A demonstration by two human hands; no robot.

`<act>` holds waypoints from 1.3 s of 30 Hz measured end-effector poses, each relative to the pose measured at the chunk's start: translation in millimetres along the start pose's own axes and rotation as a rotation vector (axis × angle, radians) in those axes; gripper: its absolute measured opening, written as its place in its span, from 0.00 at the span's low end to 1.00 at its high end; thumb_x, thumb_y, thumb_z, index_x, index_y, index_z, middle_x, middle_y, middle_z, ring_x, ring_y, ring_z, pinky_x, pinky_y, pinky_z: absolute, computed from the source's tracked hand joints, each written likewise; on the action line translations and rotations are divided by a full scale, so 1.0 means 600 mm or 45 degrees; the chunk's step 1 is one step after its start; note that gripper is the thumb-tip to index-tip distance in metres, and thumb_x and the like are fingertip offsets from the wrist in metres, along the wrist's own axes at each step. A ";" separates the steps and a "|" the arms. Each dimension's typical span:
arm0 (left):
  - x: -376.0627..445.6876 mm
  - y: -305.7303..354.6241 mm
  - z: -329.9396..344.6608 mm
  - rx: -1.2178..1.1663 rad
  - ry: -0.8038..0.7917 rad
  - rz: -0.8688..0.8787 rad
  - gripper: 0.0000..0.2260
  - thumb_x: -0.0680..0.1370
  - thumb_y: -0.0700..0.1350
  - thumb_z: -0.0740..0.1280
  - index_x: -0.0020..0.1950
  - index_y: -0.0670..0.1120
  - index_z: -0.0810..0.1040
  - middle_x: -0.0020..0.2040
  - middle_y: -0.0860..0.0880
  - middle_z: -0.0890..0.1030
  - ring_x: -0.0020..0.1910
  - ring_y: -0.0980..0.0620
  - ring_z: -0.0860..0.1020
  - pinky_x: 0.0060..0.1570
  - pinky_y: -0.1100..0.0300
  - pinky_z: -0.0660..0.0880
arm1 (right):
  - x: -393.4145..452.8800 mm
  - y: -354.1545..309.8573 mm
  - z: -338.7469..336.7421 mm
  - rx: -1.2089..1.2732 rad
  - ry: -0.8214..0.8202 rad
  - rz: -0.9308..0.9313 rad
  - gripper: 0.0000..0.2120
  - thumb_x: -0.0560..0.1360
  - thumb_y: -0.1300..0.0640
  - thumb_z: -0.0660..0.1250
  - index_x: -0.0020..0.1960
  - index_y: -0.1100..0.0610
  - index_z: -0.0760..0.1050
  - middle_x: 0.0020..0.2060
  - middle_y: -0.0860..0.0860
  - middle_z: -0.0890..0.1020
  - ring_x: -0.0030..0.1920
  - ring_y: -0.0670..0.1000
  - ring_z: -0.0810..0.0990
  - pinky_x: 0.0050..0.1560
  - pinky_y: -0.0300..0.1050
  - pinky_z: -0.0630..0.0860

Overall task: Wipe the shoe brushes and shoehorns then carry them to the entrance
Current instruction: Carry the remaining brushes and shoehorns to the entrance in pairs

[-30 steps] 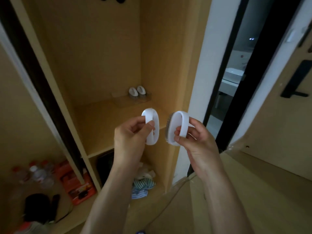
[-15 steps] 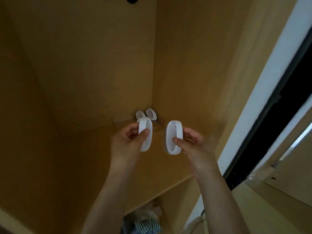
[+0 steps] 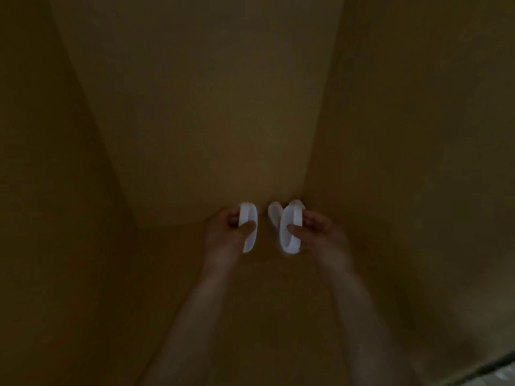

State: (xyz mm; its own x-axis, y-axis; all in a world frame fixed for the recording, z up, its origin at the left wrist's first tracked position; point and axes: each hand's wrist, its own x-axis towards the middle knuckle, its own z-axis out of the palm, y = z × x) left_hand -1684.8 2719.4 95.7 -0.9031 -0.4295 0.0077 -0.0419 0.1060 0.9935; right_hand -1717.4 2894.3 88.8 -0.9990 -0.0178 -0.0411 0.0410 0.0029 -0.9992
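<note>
We grip one white brush (image 3: 249,228) per hand (image 3: 227,232), right hand (image 3: 317,231) likewise, lowering both gently beside the stored brush (image 3: 274,214).

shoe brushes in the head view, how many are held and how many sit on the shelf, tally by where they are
Held brushes: 2, one in the left hand (left brush) and one in the right hand (right brush)
Brushes at the back of the shelf: 1 plainly visible (back brush); any other is hidden behind the right brush
Total: 3 visible
</note>
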 end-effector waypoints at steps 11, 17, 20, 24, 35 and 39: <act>0.145 -0.052 0.063 0.265 0.091 -0.060 0.14 0.73 0.37 0.74 0.58 0.45 0.80 0.52 0.48 0.83 0.44 0.54 0.79 0.38 0.65 0.75 | 0.194 0.037 0.057 -0.399 -0.215 0.009 0.25 0.73 0.67 0.74 0.68 0.59 0.73 0.63 0.57 0.79 0.62 0.57 0.78 0.63 0.58 0.77; 0.173 -0.088 0.059 0.287 -0.015 -0.260 0.23 0.73 0.35 0.74 0.67 0.39 0.75 0.64 0.41 0.79 0.57 0.45 0.79 0.56 0.51 0.78 | 0.230 0.068 0.072 -0.621 -0.263 -0.001 0.22 0.74 0.64 0.74 0.66 0.57 0.75 0.61 0.54 0.79 0.58 0.53 0.77 0.56 0.47 0.75; 0.180 -0.102 0.050 0.333 -0.034 -0.288 0.27 0.73 0.33 0.74 0.71 0.39 0.71 0.67 0.40 0.76 0.63 0.43 0.76 0.59 0.52 0.76 | 0.236 0.084 0.086 -0.666 -0.293 0.009 0.19 0.74 0.64 0.73 0.64 0.56 0.77 0.56 0.52 0.78 0.60 0.56 0.78 0.54 0.47 0.76; 0.186 -0.113 0.042 0.500 -0.112 -0.282 0.31 0.74 0.34 0.73 0.75 0.38 0.65 0.71 0.39 0.72 0.68 0.42 0.73 0.58 0.57 0.73 | 0.236 0.098 0.101 -0.798 -0.307 -0.024 0.13 0.75 0.62 0.73 0.58 0.57 0.79 0.56 0.53 0.78 0.57 0.55 0.78 0.56 0.50 0.78; 0.188 -0.120 0.028 0.731 -0.092 -0.127 0.26 0.76 0.37 0.71 0.73 0.39 0.68 0.68 0.39 0.75 0.64 0.43 0.75 0.57 0.58 0.73 | 0.230 0.109 0.099 -0.779 -0.440 0.018 0.20 0.79 0.66 0.68 0.69 0.67 0.70 0.68 0.65 0.74 0.69 0.62 0.72 0.72 0.55 0.66; 0.185 -0.114 0.015 0.906 -0.172 0.016 0.28 0.77 0.43 0.72 0.74 0.41 0.67 0.69 0.41 0.73 0.66 0.45 0.73 0.52 0.66 0.67 | 0.237 0.109 0.083 -1.124 -0.542 -0.179 0.28 0.76 0.56 0.73 0.73 0.60 0.68 0.72 0.58 0.71 0.72 0.57 0.69 0.72 0.46 0.64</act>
State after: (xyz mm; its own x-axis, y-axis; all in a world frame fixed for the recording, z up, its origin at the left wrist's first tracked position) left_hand -1785.9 2672.6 27.8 -0.9483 -0.3148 -0.0412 -0.2579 0.6878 0.6786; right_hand -1856.0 2842.3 17.4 -0.8969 -0.4325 -0.0925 -0.2785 0.7146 -0.6417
